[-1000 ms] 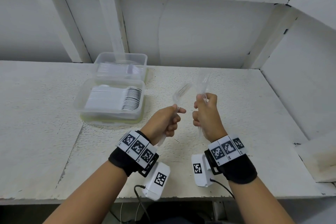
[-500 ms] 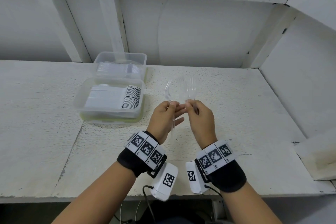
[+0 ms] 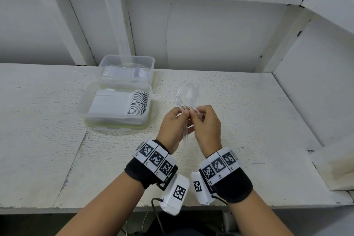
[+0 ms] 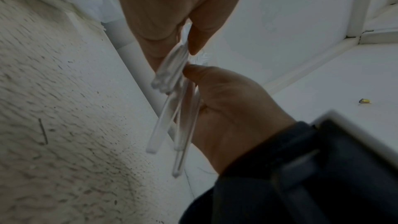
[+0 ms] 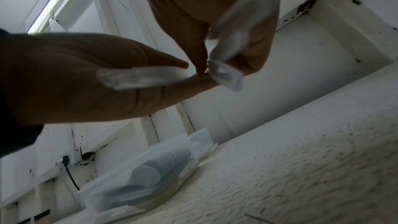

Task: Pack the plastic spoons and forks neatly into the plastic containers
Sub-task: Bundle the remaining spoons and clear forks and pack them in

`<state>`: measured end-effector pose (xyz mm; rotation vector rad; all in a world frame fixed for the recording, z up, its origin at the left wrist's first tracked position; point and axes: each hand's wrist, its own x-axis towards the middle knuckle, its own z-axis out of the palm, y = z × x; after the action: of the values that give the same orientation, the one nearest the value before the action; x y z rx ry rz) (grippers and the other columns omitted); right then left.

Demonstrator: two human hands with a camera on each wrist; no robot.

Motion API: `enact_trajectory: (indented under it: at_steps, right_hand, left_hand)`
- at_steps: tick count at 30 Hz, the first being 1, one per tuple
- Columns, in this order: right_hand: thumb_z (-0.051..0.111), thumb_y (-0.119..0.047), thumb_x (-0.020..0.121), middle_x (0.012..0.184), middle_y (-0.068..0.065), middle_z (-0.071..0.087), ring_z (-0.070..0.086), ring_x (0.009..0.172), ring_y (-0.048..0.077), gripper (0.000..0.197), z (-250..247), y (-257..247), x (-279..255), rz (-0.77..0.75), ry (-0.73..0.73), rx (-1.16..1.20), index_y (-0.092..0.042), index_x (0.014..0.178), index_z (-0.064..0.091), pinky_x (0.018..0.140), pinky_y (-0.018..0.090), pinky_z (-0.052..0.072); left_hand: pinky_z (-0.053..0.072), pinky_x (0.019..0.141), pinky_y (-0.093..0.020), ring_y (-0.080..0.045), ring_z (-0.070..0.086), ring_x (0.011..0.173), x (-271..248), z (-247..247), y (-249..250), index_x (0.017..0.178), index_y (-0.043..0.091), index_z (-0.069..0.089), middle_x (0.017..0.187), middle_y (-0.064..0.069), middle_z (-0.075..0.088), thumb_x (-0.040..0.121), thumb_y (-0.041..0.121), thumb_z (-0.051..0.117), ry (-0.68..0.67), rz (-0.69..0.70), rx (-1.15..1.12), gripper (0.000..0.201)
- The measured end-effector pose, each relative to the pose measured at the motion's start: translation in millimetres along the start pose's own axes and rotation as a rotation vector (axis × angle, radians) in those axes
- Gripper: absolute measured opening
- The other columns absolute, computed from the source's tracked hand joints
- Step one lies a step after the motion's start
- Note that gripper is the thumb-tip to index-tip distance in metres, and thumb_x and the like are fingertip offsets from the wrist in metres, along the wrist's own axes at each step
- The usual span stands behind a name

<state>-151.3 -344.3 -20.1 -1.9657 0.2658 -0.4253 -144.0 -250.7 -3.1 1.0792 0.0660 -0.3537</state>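
Both hands meet above the middle of the white table and hold one bunch of clear plastic forks, tines up and away from me. My left hand pinches the fork necks from the left, and my right hand pinches them from the right. The handles hang down between the palms and fan apart. In the right wrist view the forks lie across the left hand's fingers. The near container holds a row of white spoons. The far container holds clear forks.
The two containers sit side by side at the table's back left, on a yellowish lid. A white wall with beams rises behind. A sloped white panel closes the right side. The table's front edge is near my forearms.
The hands, apart one second ago with forks in each, have come together. Their fork bunches are now joined into one, held a little lower and closer to me.
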Motion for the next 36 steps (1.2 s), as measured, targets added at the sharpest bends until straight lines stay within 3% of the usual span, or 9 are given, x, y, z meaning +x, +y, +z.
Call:
enact_trajectory:
  at_steps: [2,6,10,13,18,25,32,36]
  right_hand:
    - [0.059,-0.021,0.091,0.073,-0.008,0.047,0.046,0.065,0.001,0.013,1,0,0,0.008,0.006,-0.005,-0.011,0.091,0.05,0.055,0.006,0.037]
    - [0.06,-0.021,0.09,0.07,-0.003,0.049,0.043,0.062,0.004,0.019,2,-2,1,-0.043,0.004,-0.047,-0.01,0.077,0.051,0.054,0.007,0.036]
    - [0.058,-0.025,0.091,0.077,0.003,0.054,0.043,0.063,0.004,0.021,1,-1,1,-0.073,-0.013,-0.119,-0.006,0.084,0.065,0.058,0.005,0.036]
    - [0.062,-0.025,0.089,0.069,-0.001,0.051,0.043,0.06,0.007,0.019,1,-3,1,-0.043,-0.024,-0.095,-0.011,0.077,0.058,0.054,0.007,0.036]
    - [0.063,-0.03,0.088,0.061,-0.01,0.048,0.042,0.052,0.003,0.024,0,-8,0,0.047,-0.057,-0.097,-0.015,0.077,0.046,0.047,0.013,0.033]
    - [0.062,-0.028,0.089,0.058,-0.006,0.041,0.034,0.05,0.005,0.029,7,-10,-4,0.079,-0.042,0.007,-0.014,0.07,0.045,0.046,0.011,0.034]
    - [0.056,-0.028,0.092,0.058,-0.005,0.045,0.037,0.051,0.005,0.028,8,-13,-6,0.059,-0.049,0.023,-0.006,0.075,0.052,0.049,0.011,0.035]
    - [0.052,-0.022,0.095,0.057,-0.007,0.043,0.037,0.051,0.004,0.034,5,-15,-5,0.074,-0.069,0.0,-0.015,0.063,0.042,0.048,0.009,0.035]
  left_hand:
    - [0.054,0.063,-0.023,-0.018,0.069,0.078,-1,2,0,0.1,0.001,0.055,0.092,-0.015,0.068,0.098,0.009,0.042,-0.001,-0.007,0.005,0.015]
    - [0.055,0.066,-0.025,-0.019,0.067,0.079,1,1,0,0.095,0.001,0.055,0.092,-0.015,0.067,0.099,0.01,0.04,0.001,-0.019,0.025,0.018]
    - [0.056,0.072,-0.029,-0.023,0.065,0.084,2,-2,1,0.106,-0.005,0.055,0.095,-0.014,0.066,0.1,0.014,0.039,-0.02,-0.046,0.008,0.026]
    - [0.055,0.067,-0.028,-0.022,0.066,0.079,2,-3,1,0.114,-0.011,0.051,0.093,-0.016,0.065,0.1,0.011,0.039,-0.025,-0.062,-0.019,0.029]
    - [0.056,0.062,-0.027,-0.017,0.069,0.072,0,-5,2,0.103,-0.003,0.053,0.086,-0.012,0.069,0.1,0.011,0.039,-0.026,-0.07,-0.025,0.02]
    - [0.048,0.054,-0.019,-0.009,0.063,0.063,-2,-2,6,0.089,0.01,0.052,0.077,-0.004,0.068,0.101,0.014,0.037,0.017,-0.081,0.055,0.019]
    - [0.045,0.065,-0.027,-0.013,0.059,0.075,-2,-4,6,0.094,0.01,0.055,0.083,-0.003,0.067,0.1,0.01,0.037,0.02,-0.113,0.096,0.02]
    - [0.043,0.068,-0.028,-0.013,0.058,0.081,-1,-6,2,0.104,0.008,0.055,0.092,-0.002,0.067,0.098,0.007,0.041,0.01,-0.103,0.227,0.016]
